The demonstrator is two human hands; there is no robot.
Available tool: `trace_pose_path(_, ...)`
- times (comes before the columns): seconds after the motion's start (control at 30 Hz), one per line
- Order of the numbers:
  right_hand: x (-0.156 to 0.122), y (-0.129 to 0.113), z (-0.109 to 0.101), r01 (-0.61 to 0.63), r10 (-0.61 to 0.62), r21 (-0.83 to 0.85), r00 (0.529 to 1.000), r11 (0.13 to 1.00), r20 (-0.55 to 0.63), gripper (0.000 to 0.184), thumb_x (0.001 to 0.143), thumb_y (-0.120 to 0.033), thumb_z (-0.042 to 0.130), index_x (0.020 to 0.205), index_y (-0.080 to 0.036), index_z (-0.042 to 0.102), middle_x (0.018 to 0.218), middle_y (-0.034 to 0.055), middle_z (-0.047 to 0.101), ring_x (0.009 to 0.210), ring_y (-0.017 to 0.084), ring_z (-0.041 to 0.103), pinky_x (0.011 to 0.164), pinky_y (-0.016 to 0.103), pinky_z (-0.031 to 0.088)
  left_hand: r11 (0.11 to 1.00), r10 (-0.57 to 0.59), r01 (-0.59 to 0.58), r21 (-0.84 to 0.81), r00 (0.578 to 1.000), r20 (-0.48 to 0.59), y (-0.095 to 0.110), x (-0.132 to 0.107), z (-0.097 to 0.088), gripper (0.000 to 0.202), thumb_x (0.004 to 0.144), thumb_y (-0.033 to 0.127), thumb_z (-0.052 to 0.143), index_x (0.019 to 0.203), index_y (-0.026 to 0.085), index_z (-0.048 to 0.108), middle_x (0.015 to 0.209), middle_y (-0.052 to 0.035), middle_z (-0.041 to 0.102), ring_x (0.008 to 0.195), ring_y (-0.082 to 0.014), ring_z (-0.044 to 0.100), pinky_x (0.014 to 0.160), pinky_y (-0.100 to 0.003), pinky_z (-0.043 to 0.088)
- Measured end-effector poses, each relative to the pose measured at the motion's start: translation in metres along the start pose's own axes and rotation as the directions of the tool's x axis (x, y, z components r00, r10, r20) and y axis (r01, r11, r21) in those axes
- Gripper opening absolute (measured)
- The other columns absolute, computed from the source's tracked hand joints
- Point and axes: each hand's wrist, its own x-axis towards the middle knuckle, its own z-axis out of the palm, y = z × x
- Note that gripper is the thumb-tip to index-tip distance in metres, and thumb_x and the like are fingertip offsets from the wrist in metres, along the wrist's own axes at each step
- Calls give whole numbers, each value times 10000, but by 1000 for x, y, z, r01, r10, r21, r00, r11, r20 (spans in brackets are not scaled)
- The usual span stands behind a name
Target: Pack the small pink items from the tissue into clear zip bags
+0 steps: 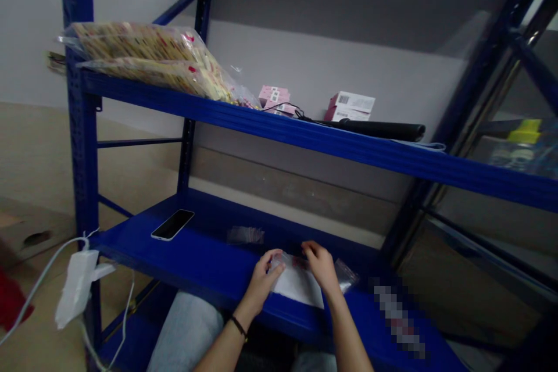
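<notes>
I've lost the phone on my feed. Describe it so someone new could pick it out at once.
Start at the blue metal shelving rack and drop to its lower shelf, near the left upright. The smartphone lies flat there at a slant, its dark screen facing up. It is the only dark glass slab on that shelf, well left of the small clear bag.

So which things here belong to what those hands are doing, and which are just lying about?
At the hands: left hand, right hand, clear plastic bag, white sheet.
Lying about: smartphone, pink boxes, white power adapter.
</notes>
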Motion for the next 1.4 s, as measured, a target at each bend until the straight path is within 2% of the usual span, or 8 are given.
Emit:
trace_pose_path(0.17,-9,33,23,37,-19,-177,994,984,104,273,876,-154,462,861,-189,732,922,77,735,878,195,680,767,234,428,863,-212,197,-464,977,20,-10,6,-9,378,808,473,724,1060,192,729,1056,-79,701,1006,-219,605,876,-289,421)
trace_pose_path(0.37,-12,23,39,44,15,-391,989,919,147,271,943,-211,440,986,-212,707,1007,71,719,934,176,680,776,218,425,776,-305,308,-551,947,100,-13,9,-19,402,914,505,568,1136,202,713,1110,-69,677,1033,-189,571,844,-259,412)
trace_pose_path(0.6,-6,16,51,-14,80,-460,989,888,124,262,928,-170,435,935,-177,696,1000,123,718,907,209,691,758,253,430,787,-283,293,-543,953,104,-6,6,-13,361,854,466,670,1062,179,740,995,-68,687,916,-172,582,778,-242,412)
trace_pose_path(0.87,3,17,51,-48,93,-385,991,921,99,214,826,-129,501,861,-141,712,950,166,729,873,245,697,748,284,454,928,-95,125,-351,990,102,-4,-1,-6,299,826,375,739,1053,180,731,1117,-86,679,1044,-227,589,884,-276,420)
trace_pose_path(1.0,9,13,31,-51,68,-260,996,964,55,248,842,-174,469,894,-160,712,904,107,744,831,215,691,725,264,467,975,-44,55,-213,998,55,-8,1,-4,354,822,382,747,1114,186,704,1097,-85,679,1050,-231,588,910,-286,419)
trace_pose_path(1.2,8,-24,6,41,-83,292,988,956,133,350,879,-430,521,915,-151,730,823,62,745,712,197,660,619,252,456,1000,2,0,-23,996,88,-12,4,-2,433,789,419,768,1148,191,682,1102,-95,687,1020,-252,604,877,-311,443)
trace_pose_path(1.27,9,-28,3,98,-135,248,981,964,138,392,887,-480,515,826,-165,740,801,55,746,745,199,661,654,250,455,1000,4,-4,0,996,94,-10,3,-1,441,789,432,764,1146,187,682,1102,-100,689,1023,-258,603,880,-314,444)
trace_pose_path(1.4,16,-3,-2,-6,6,-10,1000,1000,-1,409,944,-396,394,913,-175,736,878,64,755,820,202,684,705,252,468,999,-35,36,-14,997,62,-2,1,-1,420,802,458,744,1117,184,691,1075,-90,686,1029,-249,594,886,-297,432)
